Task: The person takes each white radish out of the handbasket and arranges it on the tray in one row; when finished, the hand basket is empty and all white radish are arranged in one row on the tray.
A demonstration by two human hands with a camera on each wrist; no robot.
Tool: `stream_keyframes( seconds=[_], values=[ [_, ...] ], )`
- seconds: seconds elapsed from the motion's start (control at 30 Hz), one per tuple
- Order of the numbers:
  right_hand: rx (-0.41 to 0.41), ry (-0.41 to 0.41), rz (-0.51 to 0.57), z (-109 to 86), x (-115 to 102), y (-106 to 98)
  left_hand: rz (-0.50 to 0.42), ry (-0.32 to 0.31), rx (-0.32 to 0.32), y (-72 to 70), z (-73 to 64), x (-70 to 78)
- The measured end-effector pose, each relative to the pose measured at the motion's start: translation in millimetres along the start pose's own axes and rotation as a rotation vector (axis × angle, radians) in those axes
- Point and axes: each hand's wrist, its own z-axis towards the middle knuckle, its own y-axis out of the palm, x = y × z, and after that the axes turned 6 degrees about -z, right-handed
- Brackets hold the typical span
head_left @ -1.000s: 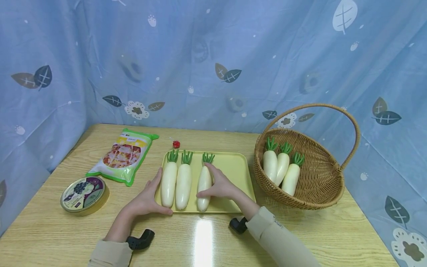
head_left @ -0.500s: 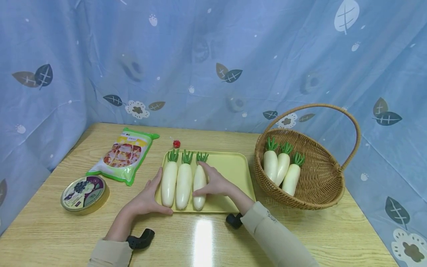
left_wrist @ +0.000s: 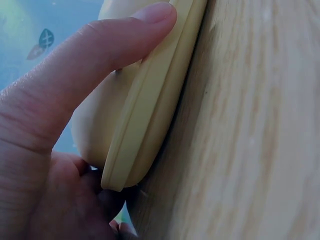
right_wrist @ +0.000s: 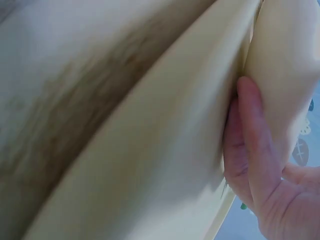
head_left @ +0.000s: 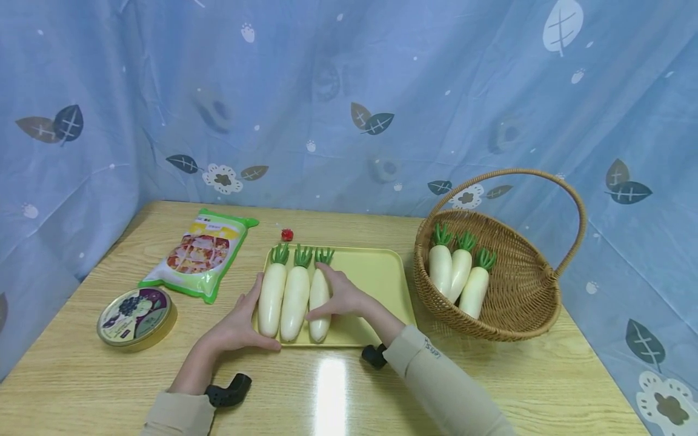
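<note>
Three white radishes with green tops lie side by side at the left of a yellow tray (head_left: 382, 275): left radish (head_left: 271, 293), middle radish (head_left: 295, 297), right radish (head_left: 318, 300). My left hand (head_left: 242, 321) brackets the tray's near left corner, thumb along the front rim and fingers up the left edge. In the left wrist view the thumb (left_wrist: 100, 55) lies on the tray rim (left_wrist: 150, 110). My right hand (head_left: 334, 298) rests on the right radish, its fingers flat against its right side. The right wrist view shows a finger (right_wrist: 255, 135) pressed to the radish (right_wrist: 285, 65).
A wicker basket (head_left: 523, 315) with a handle stands right of the tray and holds three more radishes (head_left: 460, 272). A snack bag (head_left: 199, 254), a round tin (head_left: 133, 310) and a small red object (head_left: 286, 234) lie on the wooden table. Blue curtains close in the back and sides.
My right hand has slid the right radish leftward until it lies against the middle one. The left hand has stayed at the tray's corner.
</note>
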Motion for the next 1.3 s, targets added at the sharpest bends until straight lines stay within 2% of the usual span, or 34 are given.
stream_keyframes(
  seconds=[0.3,0.63,0.93,1.3],
  values=[
    [-0.001,0.013,-0.022,1.1,-4,1,-0.019,0.004,0.002,0.3,-0.1,-1.2],
    [-0.021,0.017,-0.074,-1.8,-4,-4,-0.015,0.037,-0.007,0.9,1.7,-2.3],
    [-0.011,0.015,-0.071,-6.7,-5,-9,-0.012,-0.006,-0.004,-0.3,0.1,-1.2],
    [0.009,-0.010,-0.116,-15.0,-6,-16,-0.011,0.010,-0.003,0.0,0.6,-0.9]
  ],
)
